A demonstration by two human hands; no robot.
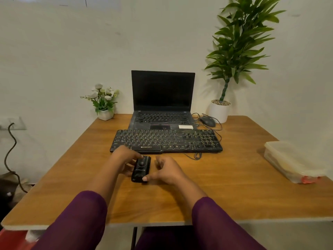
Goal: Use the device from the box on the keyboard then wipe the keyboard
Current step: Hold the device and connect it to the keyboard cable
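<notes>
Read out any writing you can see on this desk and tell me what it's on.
"ZEBRONICS": near the front edge of the black keyboard.
White print on the black device: upside down, too blurred to read.
White sticker on the laptop: too small to read.
Key legends: too small.

kbd (166, 140) before laptop (163, 98) (box (292, 160) right)

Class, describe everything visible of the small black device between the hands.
The device is a black oblong, plastic-looking, with a grey oval button near its far end and pale lettering midway. It lies on the wooden table before the keyboard. The left hand grips its left side; the thumb of the right hand touches its near corner.
</notes>
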